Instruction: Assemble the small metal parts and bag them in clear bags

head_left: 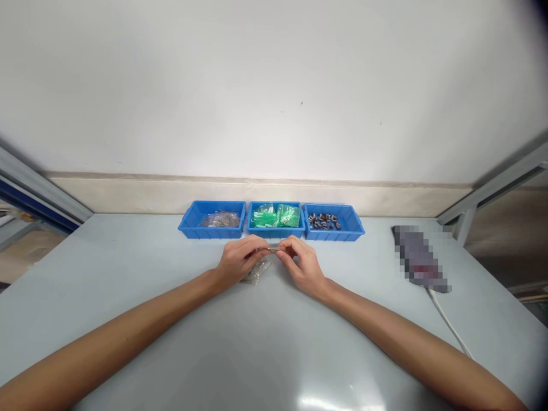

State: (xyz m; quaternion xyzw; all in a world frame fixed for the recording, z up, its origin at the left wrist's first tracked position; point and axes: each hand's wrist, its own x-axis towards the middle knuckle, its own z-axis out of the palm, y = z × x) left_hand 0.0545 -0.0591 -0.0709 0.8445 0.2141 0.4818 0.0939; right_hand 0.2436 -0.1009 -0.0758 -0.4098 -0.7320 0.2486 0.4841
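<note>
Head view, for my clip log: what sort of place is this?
Probably a small-parts assembly or packing bench in a workshop. Three blue bins hold green bags and dark loose parts, and the left hand and right hand pinch a tiny piece over a pale bench.

Grey table point(128, 257), three blue trays point(275, 233), clear bag point(257, 273)

Bright even light, white glare on the tabletop point(338, 401), faint shadows, bowed edges, darkened corners
</note>
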